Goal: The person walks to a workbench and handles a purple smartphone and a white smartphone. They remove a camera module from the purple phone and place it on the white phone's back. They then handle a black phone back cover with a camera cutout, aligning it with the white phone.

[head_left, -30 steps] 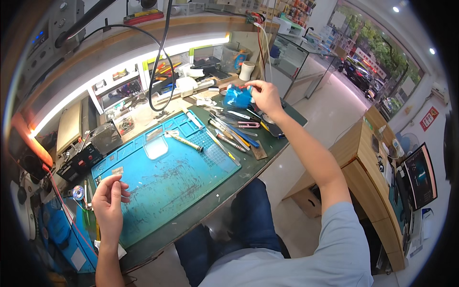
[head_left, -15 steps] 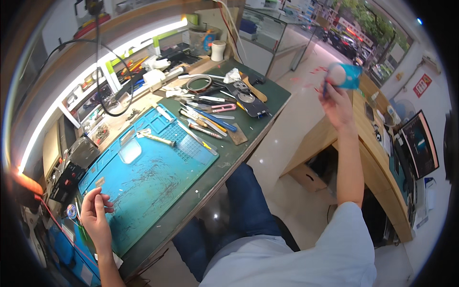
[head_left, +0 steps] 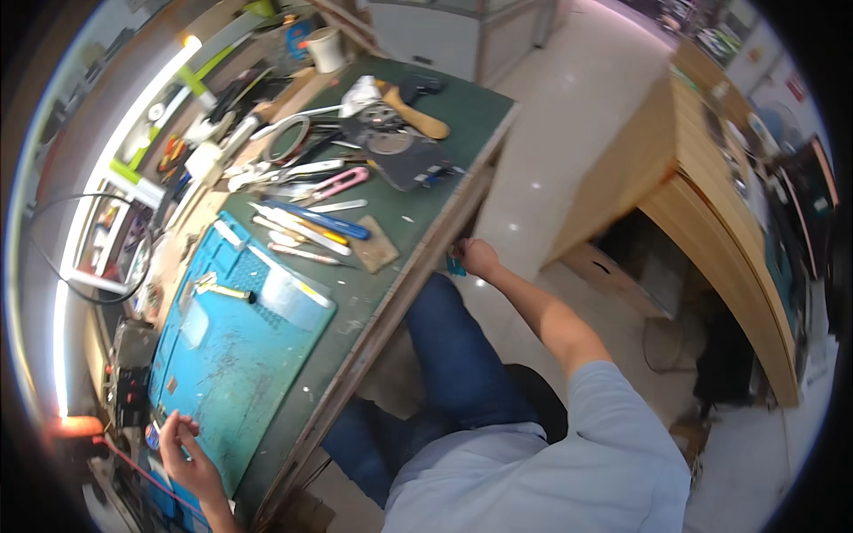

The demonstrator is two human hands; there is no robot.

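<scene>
My left hand (head_left: 188, 455) hovers at the near left corner of the blue work mat (head_left: 213, 391), its fingers loosely bent and apart, holding nothing that shows. Beyond the bench's front edge, over the floor, my right hand (head_left: 480, 258) is closed. A small teal piece (head_left: 456, 266) sticks out beneath its fingers; most of it is hidden, so its kind cannot be made out. On the mat lie a tool with a pale handle (head_left: 227, 291) and a clear tray (head_left: 194, 324).
Pens, knives and a pink-handled cutter (head_left: 342, 183) crowd the green bench top (head_left: 480, 111). Near them lie a dark flat part (head_left: 400, 160) and a wooden-handled brush (head_left: 418, 115). A wooden desk (head_left: 657, 169) stands at right. A lit lamp strip (head_left: 75, 284) runs along the left.
My right hand has come down and left from high at the right to beside the bench edge, still with the teal piece. The view has turned; my left hand stays near the mat's corner.
</scene>
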